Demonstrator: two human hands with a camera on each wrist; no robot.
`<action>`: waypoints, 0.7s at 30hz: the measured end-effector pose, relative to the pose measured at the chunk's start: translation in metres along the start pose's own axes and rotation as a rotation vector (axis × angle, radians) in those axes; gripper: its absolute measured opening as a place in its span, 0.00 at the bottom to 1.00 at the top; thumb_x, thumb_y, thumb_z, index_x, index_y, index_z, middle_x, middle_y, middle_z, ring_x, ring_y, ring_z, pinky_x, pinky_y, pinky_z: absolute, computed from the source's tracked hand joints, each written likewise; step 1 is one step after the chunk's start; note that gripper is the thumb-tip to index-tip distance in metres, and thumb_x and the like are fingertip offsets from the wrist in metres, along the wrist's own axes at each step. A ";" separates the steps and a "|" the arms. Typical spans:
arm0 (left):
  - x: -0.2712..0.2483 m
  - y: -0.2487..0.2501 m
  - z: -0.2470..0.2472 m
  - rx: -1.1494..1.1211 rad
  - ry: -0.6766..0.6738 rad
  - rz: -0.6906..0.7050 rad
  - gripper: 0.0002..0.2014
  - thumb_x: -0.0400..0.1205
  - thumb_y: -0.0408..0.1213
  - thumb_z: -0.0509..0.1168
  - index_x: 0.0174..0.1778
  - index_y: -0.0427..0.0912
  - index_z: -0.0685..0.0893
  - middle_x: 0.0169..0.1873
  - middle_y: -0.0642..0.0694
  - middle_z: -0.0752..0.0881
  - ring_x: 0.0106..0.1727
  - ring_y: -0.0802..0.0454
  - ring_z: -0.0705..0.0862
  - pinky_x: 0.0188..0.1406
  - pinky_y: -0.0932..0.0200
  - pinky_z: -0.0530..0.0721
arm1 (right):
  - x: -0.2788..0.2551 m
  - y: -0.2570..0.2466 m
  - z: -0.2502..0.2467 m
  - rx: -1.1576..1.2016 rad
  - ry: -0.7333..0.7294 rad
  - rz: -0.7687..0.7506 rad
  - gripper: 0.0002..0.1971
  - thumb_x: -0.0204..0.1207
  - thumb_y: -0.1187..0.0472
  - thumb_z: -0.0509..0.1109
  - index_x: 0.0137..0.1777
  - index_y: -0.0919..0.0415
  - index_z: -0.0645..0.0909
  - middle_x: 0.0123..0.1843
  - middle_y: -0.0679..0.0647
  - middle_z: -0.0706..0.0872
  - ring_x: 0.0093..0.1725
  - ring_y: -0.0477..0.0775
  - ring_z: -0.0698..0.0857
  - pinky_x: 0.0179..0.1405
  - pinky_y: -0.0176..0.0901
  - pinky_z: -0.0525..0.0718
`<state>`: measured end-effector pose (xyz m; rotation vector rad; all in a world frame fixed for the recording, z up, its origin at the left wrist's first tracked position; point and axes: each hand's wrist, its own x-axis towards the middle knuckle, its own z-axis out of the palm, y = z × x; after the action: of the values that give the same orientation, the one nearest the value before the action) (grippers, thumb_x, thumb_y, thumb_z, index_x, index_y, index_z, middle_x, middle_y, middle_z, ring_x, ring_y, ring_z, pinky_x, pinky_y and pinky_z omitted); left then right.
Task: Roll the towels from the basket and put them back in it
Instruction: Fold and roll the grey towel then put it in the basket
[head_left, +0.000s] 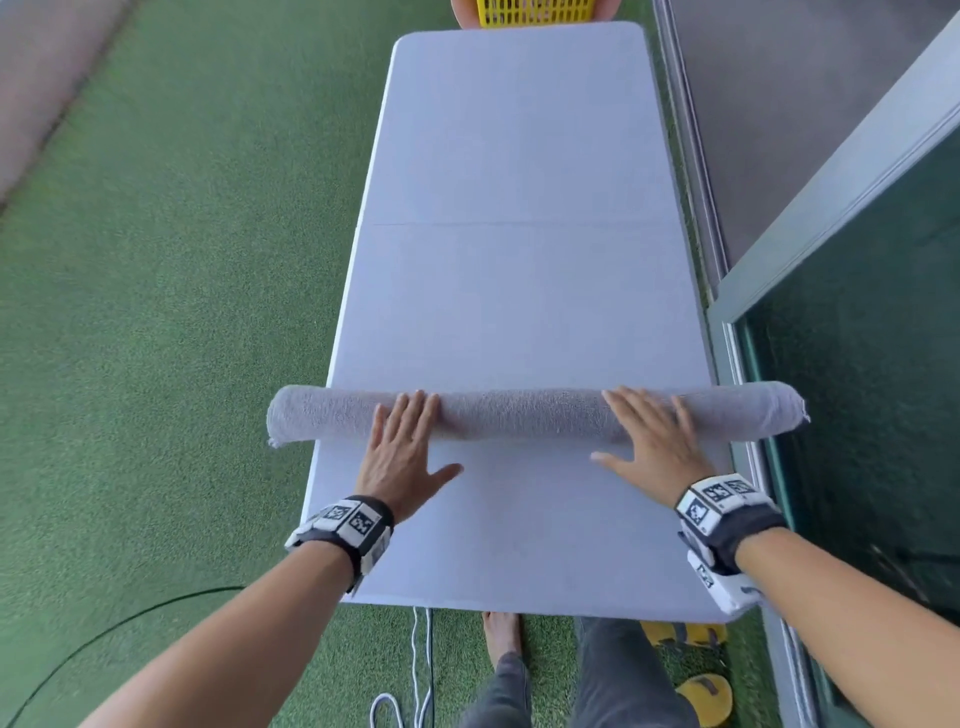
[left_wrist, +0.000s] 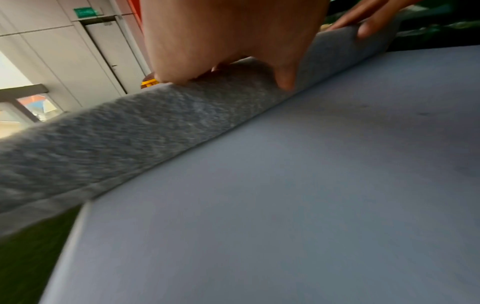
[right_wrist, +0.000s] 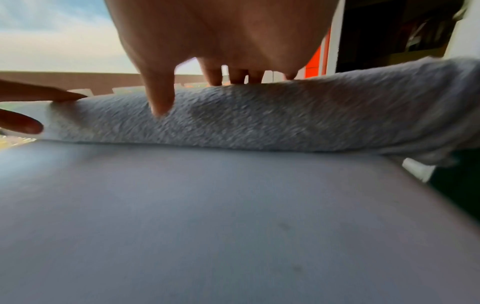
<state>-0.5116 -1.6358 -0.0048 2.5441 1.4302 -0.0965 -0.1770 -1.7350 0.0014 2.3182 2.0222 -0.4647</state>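
Observation:
A grey towel (head_left: 519, 413) lies rolled into a long tube across the white table (head_left: 519, 156), both ends overhanging the table's sides. My left hand (head_left: 400, 441) presses flat on the roll's left part, fingers straight, thumb spread out on the table. My right hand (head_left: 649, 436) presses flat on the right part the same way. The left wrist view shows the roll (left_wrist: 130, 131) under my left hand (left_wrist: 228, 51); the right wrist view shows the roll (right_wrist: 259, 119) under my right hand (right_wrist: 221, 51). A yellow basket (head_left: 535, 13) stands beyond the table's far end.
Green artificial turf (head_left: 182, 312) surrounds the table on the left. A glass door with a metal frame (head_left: 831, 208) runs close along the right side. Cables (head_left: 421, 670) and yellow slippers (head_left: 696, 670) lie on the ground by my feet.

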 end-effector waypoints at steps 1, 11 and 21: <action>0.005 0.010 0.005 -0.004 -0.018 -0.004 0.49 0.76 0.67 0.59 0.84 0.41 0.49 0.83 0.41 0.54 0.84 0.43 0.48 0.82 0.42 0.40 | 0.004 -0.010 0.007 -0.016 0.000 0.001 0.44 0.71 0.32 0.63 0.84 0.50 0.54 0.85 0.48 0.59 0.84 0.50 0.55 0.80 0.59 0.38; 0.039 -0.013 0.004 0.135 0.036 0.105 0.31 0.69 0.42 0.77 0.65 0.40 0.73 0.54 0.42 0.82 0.54 0.41 0.81 0.66 0.44 0.74 | 0.037 0.039 -0.002 -0.126 -0.037 -0.008 0.37 0.67 0.40 0.76 0.75 0.47 0.68 0.70 0.48 0.77 0.69 0.54 0.75 0.73 0.58 0.64; 0.003 -0.093 -0.023 0.149 -0.175 -0.323 0.29 0.74 0.59 0.69 0.59 0.40 0.72 0.53 0.38 0.82 0.53 0.37 0.82 0.48 0.41 0.81 | 0.010 0.088 -0.020 -0.047 -0.052 0.270 0.33 0.66 0.37 0.76 0.68 0.49 0.74 0.65 0.52 0.80 0.61 0.59 0.80 0.63 0.57 0.74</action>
<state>-0.5903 -1.5810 0.0019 2.3199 1.8051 -0.4815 -0.0865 -1.7345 0.0029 2.4711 1.6451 -0.4515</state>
